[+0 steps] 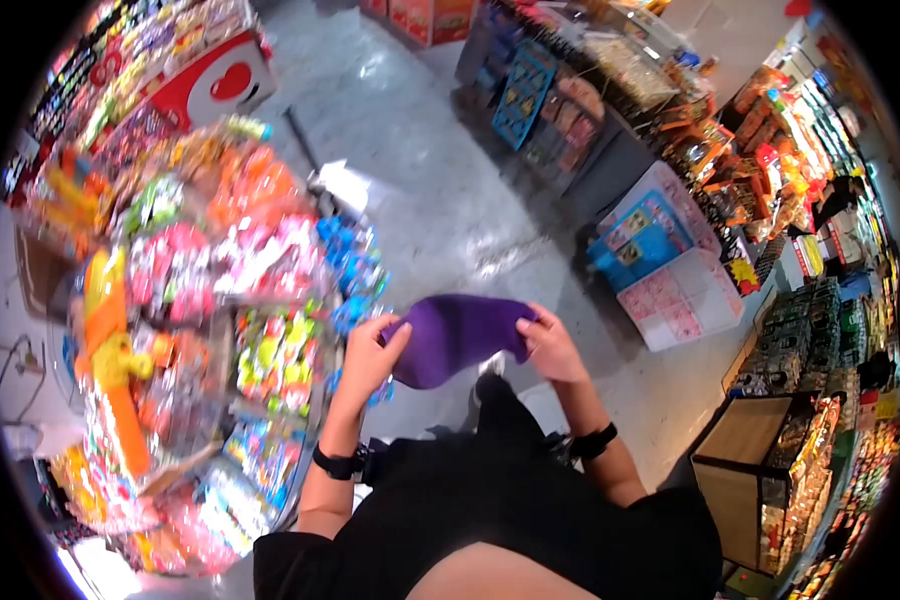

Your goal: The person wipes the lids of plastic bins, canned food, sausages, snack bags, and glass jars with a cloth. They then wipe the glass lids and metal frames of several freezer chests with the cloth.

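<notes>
A dark purple piece of soft cloth (457, 340) is stretched between my two hands in front of my body, above the floor. Its exact kind does not show; it is wide and rounded at the left and narrower at the right. My left hand (373, 350) pinches the left edge, with the thumb lying on the near face. At the upper right corner, the thumb and fingers of my right hand (551, 344) are closed on the cloth. A dark band or shadow runs down its middle.
Bins of brightly wrapped packets (275, 350) stand close on my left. To the right are a clear plastic box (682, 298) and shelves of packaged goods (770, 180). A wood-sided crate (740, 470) stands at the lower right. Grey floor (420, 150) runs between the displays.
</notes>
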The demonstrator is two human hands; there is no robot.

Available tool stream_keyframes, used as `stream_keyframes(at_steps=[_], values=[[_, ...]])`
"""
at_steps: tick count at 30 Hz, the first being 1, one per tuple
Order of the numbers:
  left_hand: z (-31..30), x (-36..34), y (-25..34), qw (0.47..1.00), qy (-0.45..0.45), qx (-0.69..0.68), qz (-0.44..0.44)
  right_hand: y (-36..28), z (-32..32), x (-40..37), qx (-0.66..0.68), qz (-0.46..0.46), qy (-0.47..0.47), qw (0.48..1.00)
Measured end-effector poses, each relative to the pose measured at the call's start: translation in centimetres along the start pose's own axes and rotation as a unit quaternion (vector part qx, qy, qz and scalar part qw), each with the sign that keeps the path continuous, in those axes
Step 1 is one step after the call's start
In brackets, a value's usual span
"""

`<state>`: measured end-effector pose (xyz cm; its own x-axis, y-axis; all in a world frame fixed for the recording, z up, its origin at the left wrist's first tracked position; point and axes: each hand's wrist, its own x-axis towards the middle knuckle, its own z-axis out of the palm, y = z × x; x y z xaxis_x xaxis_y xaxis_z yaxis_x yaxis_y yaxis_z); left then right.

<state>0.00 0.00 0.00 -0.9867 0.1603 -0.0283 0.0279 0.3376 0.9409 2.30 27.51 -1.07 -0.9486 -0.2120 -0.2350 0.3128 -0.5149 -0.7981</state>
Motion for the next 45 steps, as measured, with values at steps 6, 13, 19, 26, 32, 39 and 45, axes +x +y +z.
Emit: stream_keyframes(at_steps=[6,13,19,26,32,39,45], values=[[17.2,12.6,9.2,0.966,-0.138,-0.216,-0.04,-10.4,-6.6,5.1,-0.284,-0.171,-0.057,0.942],[23.0,23.5,13.3,0.93,-0.332,-0.152,0.027,-16.2,-12.3,9.8,-0.537,-0.317,0.186,0.759],[26.3,34.9,12.1,0.904,-0.404,-0.008,0.137,-19.1,-21.2,17.4,-0.444,-0.177,0.182,0.859],[29.6,54.4,7.6,0.868,-0.416,-0.269,-0.036,-30.6,-28.0,29.9,-0.025,-0.012,0.022,0.999],[34.2,67.4,11.4,0.777,-0.503,-0.376,-0.053,-36.2,-34.7,38.4,0.394,-0.011,-0.005,0.919],[43.0,79.1,18.4,0.88,-0.435,-0.165,0.1,-37.0,-41.7,44.1,0.22,-0.069,0.077,0.97],[48.6,89.5,20.1,0.933,-0.277,0.028,0.229,-49.8,-50.7,48.2,0.109,-0.206,0.33,0.915]])
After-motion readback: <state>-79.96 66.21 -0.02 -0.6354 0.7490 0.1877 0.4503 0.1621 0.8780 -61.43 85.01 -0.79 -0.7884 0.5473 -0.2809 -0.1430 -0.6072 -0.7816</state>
